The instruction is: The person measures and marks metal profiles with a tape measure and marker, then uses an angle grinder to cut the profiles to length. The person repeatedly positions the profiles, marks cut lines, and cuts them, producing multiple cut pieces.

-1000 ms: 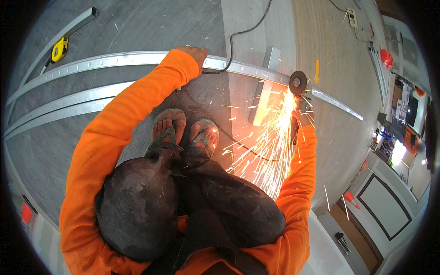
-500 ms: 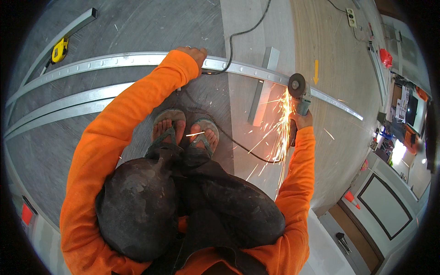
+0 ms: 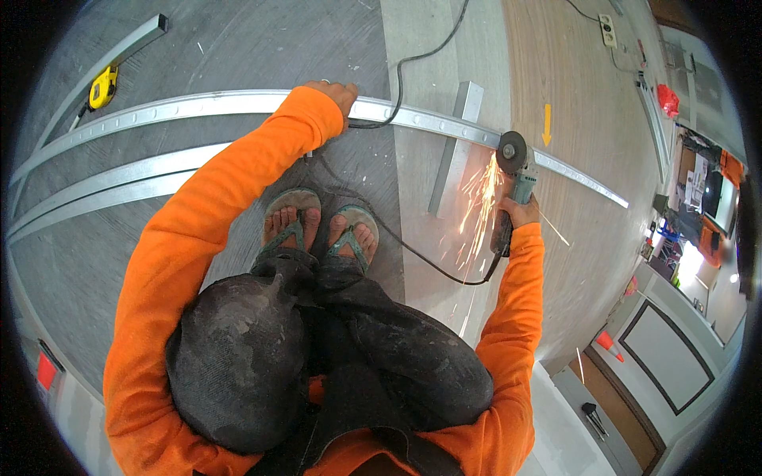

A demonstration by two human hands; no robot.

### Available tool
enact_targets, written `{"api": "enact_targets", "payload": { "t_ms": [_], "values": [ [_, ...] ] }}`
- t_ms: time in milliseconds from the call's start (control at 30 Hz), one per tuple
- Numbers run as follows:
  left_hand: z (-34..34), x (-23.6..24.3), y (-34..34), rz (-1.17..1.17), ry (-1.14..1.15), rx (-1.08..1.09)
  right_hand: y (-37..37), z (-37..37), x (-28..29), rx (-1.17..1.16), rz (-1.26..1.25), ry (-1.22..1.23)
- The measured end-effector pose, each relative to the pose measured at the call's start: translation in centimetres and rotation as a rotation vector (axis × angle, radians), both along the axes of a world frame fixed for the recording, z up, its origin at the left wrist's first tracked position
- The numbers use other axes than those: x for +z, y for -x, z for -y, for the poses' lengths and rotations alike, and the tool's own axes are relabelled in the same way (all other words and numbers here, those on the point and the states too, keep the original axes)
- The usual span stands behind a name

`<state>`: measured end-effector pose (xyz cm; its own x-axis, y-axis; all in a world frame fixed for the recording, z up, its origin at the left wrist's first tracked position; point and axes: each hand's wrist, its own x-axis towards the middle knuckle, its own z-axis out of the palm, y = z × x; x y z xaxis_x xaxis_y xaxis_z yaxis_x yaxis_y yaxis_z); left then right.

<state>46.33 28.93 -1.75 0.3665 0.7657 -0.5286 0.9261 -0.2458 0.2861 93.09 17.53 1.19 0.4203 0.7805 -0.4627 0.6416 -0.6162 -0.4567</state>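
My right hand [image 3: 521, 213] is wrapped round an angle grinder [image 3: 522, 189]. Its dark disc [image 3: 512, 151] meets a long silver metal profile [image 3: 429, 121], and orange sparks [image 3: 481, 198] spray from there back toward me. My left hand [image 3: 341, 95] is closed over the same profile, left of the disc. A short metal channel [image 3: 456, 151] lies crosswise beneath the profile, between my two hands. The grinder's black cord [image 3: 444, 275] loops from its rear end past my feet.
Two more metal profiles [image 3: 119, 184] lie on the floor at left. A yellow tape measure [image 3: 103, 87] rests beside another profile [image 3: 131, 44]. A white power strip [image 3: 608, 30] sits far right, and a black cable [image 3: 401, 71] crosses the profile near my left hand.
The spark spray is thinner and shorter. The grinder has tipped slightly and shifted a little down, its disc still at the profile. My left hand stays in place.
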Motion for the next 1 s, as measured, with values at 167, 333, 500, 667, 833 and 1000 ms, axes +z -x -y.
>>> {"api": "enact_targets", "payload": {
  "t_ms": [167, 333, 500, 667, 833, 1000],
  "values": [
    [-0.1, -0.4, 0.0, 0.0, 0.005, 0.012, 1.4, -0.1, 0.9, -0.061, -0.021, 0.047],
    [-0.1, -0.5, -0.1, 0.007, -0.005, 0.002, 1.3, 0.3, 1.0, -0.028, 0.0, 0.013],
    [-0.3, 0.2, 0.4, 0.007, 0.037, -0.037, 2.3, 0.6, 2.0, -0.043, -0.053, -0.023],
    [-2.7, 0.2, 1.7, 0.206, 0.268, -0.069, 0.7, 1.0, 2.6, -0.046, -0.078, -0.104],
    [-3.4, -0.4, 2.0, 0.256, 0.198, -0.156, -0.1, 0.1, 3.7, -0.099, -0.114, -0.155],
    [-1.2, 0.9, 1.0, 0.115, 0.035, -0.143, 1.1, -0.8, 4.5, -0.133, -0.122, -0.159]
  ]
}}
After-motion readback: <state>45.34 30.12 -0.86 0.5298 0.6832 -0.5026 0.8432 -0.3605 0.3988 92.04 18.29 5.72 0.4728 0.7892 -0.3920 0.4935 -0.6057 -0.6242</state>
